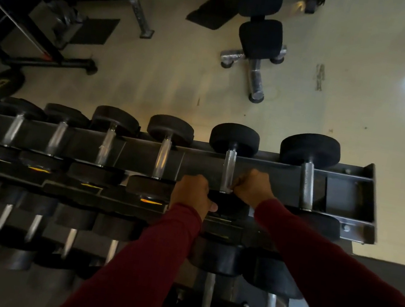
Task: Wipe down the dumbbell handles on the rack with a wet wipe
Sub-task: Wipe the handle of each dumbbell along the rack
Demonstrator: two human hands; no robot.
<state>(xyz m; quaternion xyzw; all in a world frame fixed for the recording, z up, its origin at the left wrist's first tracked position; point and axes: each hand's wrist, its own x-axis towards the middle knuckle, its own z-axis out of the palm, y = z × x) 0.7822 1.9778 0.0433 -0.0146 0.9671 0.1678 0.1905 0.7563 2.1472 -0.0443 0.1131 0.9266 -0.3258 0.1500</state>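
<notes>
Chrome dumbbell handle (228, 169), second from the rack's (364, 202) right end, lies at about 5 o'clock of centre on the top tier. The right hand (251, 188) curls beside its near end, seemingly pinching a scrap of wet wipe (230, 190) to rub the metal. The left hand (193, 194) clasps the near weight head (227, 205), likely steadying it

A gym: tiered dark steel rack (368, 181) of black round-headed, chrome-handled dumbbells (308, 171), black padded adjustable bench (259, 37), pale floor (349, 38).
</notes>
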